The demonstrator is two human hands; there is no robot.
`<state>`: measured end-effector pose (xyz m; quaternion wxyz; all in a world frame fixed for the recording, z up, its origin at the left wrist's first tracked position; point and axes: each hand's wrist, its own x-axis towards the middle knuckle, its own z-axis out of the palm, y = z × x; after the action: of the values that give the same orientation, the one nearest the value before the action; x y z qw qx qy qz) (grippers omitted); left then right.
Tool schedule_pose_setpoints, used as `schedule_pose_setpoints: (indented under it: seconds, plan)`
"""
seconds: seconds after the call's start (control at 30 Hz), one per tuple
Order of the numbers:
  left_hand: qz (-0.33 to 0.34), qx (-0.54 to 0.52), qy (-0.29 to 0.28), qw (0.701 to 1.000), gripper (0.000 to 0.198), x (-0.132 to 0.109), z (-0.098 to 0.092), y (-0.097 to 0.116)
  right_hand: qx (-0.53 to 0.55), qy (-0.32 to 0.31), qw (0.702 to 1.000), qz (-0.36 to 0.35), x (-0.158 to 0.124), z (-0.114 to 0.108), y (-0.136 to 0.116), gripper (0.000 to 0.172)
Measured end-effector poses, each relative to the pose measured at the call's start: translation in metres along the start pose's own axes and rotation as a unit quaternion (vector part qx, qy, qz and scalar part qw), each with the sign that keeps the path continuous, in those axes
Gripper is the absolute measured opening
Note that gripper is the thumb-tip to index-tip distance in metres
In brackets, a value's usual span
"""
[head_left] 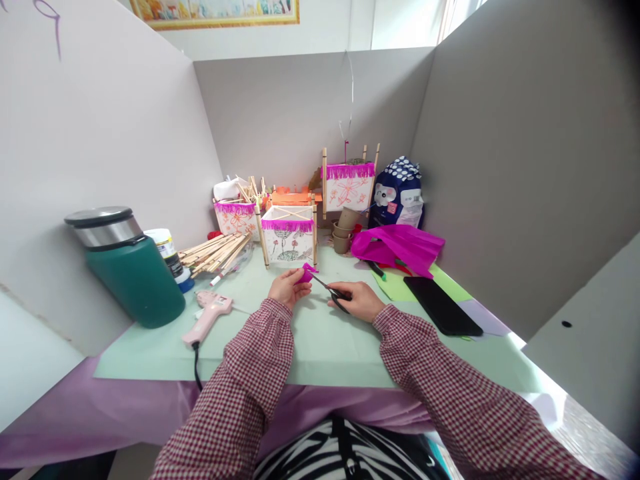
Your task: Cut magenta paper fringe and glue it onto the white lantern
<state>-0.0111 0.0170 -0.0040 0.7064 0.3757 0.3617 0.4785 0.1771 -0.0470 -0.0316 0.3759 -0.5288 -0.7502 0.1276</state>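
My left hand [285, 288] pinches a small folded piece of magenta crepe paper [306, 272] just above the pale green mat [320, 340]. My right hand [359, 300] grips black scissors [331, 291], whose blades point up-left and meet the paper piece. Both hands rest near the middle of the mat, in front of a small paper lantern [289, 235] with wooden stick posts and a magenta fringe. Both sleeves are red-and-white check.
A pink glue gun [209, 313] lies at the left, beside a green flask [131, 270] and a paint bottle [170, 257]. Wooden sticks [216, 252], two more lanterns [348, 183], paper cups [344, 233], a magenta crepe sheet [397, 245], a black phone [441, 305] and a blue bag [399, 193] ring the mat. Grey partitions enclose the desk.
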Motion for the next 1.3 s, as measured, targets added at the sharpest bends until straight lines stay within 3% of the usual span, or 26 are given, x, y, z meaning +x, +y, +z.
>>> schedule_pose_setpoints:
  seconds: [0.87, 1.3]
  plan:
    - [-0.007, 0.004, 0.002, 1.000, 0.018, -0.0032, 0.0013, 0.0023, -0.016, 0.009, 1.000, 0.000, 0.0007, 0.0002, 0.0060, 0.039]
    - [-0.004, 0.014, -0.008, 1.000, 0.010, -0.0004, -0.0002, -0.0005, 0.003, 0.004, 1.000, 0.005, 0.0006, 0.0008, 0.0038, 0.040]
